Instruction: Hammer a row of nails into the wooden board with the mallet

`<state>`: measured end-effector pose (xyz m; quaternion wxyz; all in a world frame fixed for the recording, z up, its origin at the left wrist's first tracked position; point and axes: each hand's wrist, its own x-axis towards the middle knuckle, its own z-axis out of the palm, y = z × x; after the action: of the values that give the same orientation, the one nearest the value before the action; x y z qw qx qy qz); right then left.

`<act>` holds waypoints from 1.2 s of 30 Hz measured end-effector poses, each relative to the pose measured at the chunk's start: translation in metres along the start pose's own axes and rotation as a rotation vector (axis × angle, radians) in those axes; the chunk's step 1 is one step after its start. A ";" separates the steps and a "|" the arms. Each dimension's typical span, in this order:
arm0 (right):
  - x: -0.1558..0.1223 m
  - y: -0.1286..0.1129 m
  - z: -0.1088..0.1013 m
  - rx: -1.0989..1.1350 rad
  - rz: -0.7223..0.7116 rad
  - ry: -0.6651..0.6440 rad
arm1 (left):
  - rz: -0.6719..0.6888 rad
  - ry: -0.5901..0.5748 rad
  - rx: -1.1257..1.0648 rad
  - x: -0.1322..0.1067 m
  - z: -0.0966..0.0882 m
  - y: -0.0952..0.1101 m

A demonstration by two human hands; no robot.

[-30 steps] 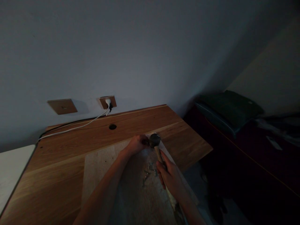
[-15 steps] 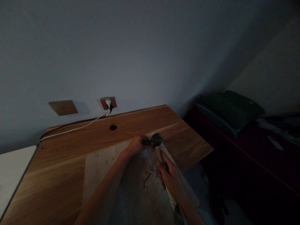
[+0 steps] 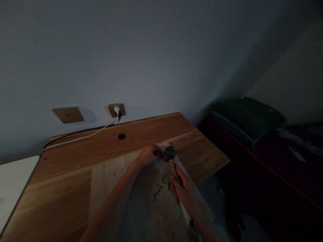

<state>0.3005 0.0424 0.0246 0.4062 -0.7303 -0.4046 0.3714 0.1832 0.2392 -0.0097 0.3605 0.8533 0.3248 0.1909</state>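
My right hand (image 3: 186, 189) is wrapped round the wooden handle of a hammer (image 3: 170, 153), whose dark round head is near the far edge of a pale wooden board (image 3: 104, 181). Just left of the head, my left hand (image 3: 147, 156) rests on the board with its fingers pinched together. Between those fingertips is something small and dark, too dim to name. Several small shiny metal pieces, like screws or nails (image 3: 158, 189), lie loose on the board between my forearms.
Under the board is a wooden desk (image 3: 63, 198) with a round cable hole (image 3: 121, 136). A white cable (image 3: 85, 137) runs along its back to a wall socket (image 3: 121, 110). At left is a white surface (image 3: 15, 185); at right a dark green cushion (image 3: 252, 114) lies on a dark red bed or seat.
The hammer head has shifted slightly to the right and nearer to me, a little away from my left fingers. My left hand stays in about the same place.
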 end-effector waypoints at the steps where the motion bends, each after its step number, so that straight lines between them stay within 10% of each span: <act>1: 0.000 -0.001 -0.001 0.005 0.005 -0.008 | 0.002 -0.001 -0.004 0.000 0.000 0.000; 36: -0.003 -0.013 -0.002 0.041 0.011 -0.026 | 0.023 0.007 0.039 0.001 0.002 -0.002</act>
<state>0.2977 0.0431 0.0375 0.4136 -0.7193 -0.3981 0.3913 0.1838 0.2401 -0.0127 0.3406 0.8631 0.3200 0.1917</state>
